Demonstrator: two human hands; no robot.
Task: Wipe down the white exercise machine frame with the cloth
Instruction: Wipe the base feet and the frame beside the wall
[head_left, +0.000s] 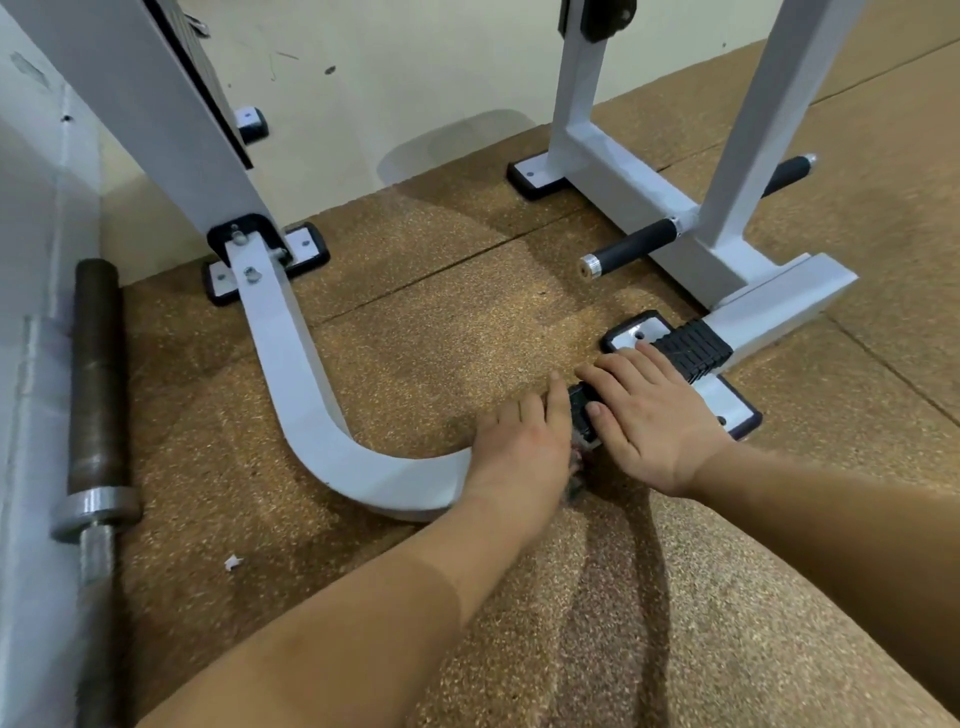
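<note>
Leftward, a barbell (96, 395) lies between wall (31, 249) and curved frame (291, 358).

1. The floor (441, 322) is showing as brown speckled rubber tiles, with dark seams (415, 288) running between them.
2. A curved white bar (291, 364) of the machine is lying flat on the tiles, sweeping from a bolted bracket (244, 244) round toward the right.
3. White foot plates on black pads are sitting on the floor: one by the bracket (306, 244), one far back (535, 179), one near the right (727, 402).
4. A white base beam (639, 197) is resting between the two right-hand plates.
5. A rusty barbell (96, 364) is lying along the left wall.
6. A small white scrap (232, 561) is lying just beside the barbell's collar (96, 506).
</note>
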